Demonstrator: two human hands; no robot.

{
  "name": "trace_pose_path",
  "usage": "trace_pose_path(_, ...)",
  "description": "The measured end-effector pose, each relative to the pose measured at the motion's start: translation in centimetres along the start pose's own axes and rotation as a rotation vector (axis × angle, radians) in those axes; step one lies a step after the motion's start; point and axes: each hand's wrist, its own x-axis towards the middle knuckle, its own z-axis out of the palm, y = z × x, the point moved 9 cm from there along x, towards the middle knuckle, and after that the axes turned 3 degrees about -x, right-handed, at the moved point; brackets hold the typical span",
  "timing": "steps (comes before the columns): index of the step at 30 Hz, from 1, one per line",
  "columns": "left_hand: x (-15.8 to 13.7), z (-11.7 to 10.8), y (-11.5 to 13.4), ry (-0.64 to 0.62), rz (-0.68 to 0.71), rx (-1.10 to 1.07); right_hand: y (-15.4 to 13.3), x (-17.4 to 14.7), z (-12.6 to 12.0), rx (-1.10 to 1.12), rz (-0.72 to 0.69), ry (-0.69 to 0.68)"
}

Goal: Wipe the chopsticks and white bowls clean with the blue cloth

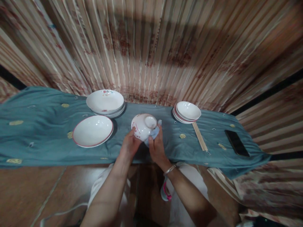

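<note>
A white bowl (140, 125) with small red marks is held above the middle of the cloth, tilted so that its foot and outer side face up. My left hand (130, 143) grips its left lower rim, thumb on the outer wall. On the right side, my right hand (157, 148) is closed on a pale blue cloth (154, 133) that is pressed against the bowl. The fingers under the bowl are hidden.
Stacked plates (105, 101) stand at the back left, with a red-rimmed dish (93, 130) before them. Stacked small bowls (188, 110) stand right, near chopsticks (200, 137) and a black phone (236, 142). A curtain (142, 56) hangs behind the cloth-covered table (47, 126).
</note>
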Motion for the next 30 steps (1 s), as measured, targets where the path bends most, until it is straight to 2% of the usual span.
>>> trace_pose_path(6,0.3,-0.2,0.8,-0.017,0.011,-0.014,-1.8,-2.0,2.5,-0.212,-0.163,-0.065)
trace_pose_path(11,0.6,-1.0,0.9,-0.013,0.025,0.009,-3.2,-2.9,3.4,-0.324,-0.359,-0.121)
trace_pose_path(14,0.8,-1.5,1.5,-0.017,0.091,0.052,-3.6,-2.8,3.4,-0.374,-0.424,-0.141)
trace_pose_path(18,0.7,-1.5,2.3,-0.059,0.177,0.112,-3.8,-2.7,3.5,-0.427,-0.469,-0.126)
trace_pose_path(23,0.2,-1.2,2.3,-0.085,0.231,0.208,-5.0,-2.5,3.9,-0.465,-0.535,-0.137)
trace_pose_path(26,-0.2,-1.0,2.2,-0.101,0.303,0.314,-6.0,-1.8,3.2,-0.480,-0.530,-0.120)
trace_pose_path(30,-0.9,-1.4,2.9,-0.042,0.455,0.449,-6.8,-0.5,1.5,-0.487,-0.471,-0.083)
